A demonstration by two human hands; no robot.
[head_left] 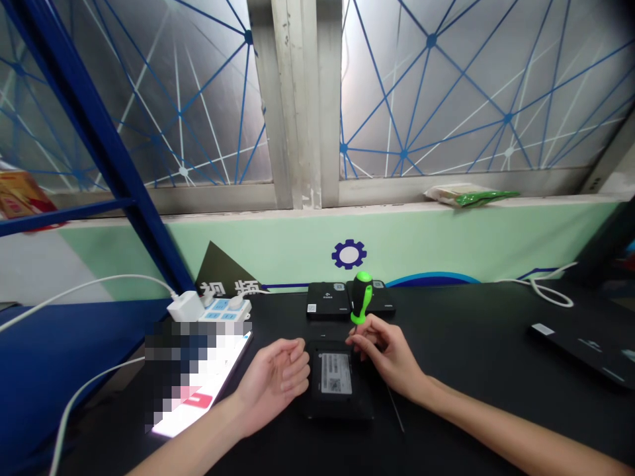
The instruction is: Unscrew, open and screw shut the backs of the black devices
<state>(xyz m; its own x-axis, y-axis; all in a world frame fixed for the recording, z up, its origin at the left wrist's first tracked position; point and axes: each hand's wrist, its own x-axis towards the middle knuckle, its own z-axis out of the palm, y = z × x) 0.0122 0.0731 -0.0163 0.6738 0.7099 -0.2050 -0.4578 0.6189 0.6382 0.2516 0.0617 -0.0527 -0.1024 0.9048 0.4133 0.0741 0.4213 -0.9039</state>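
A black box-shaped device (360, 403) with a white printed label (336, 373) lies on the black table in front of me. My right hand (389, 350) pinches a screwdriver (362, 297) with a green and black handle. It stands nearly upright over the device's far right corner; its tip is hidden behind my fingers. At the device's left edge, my left hand (275, 373) is loosely closed, fingers curled toward the palm. Whether anything is inside it is hidden. A thin rod (395, 408) lies right of the device, partly under my right wrist.
Two black boxes (327, 301) stand against the wall behind the device. On the left are a lit, partly pixelated screen (198, 396) and a power strip (225, 309) with white cables. Another black box (580, 350) lies far right. A tiny dark piece (323, 335) is beyond the device.
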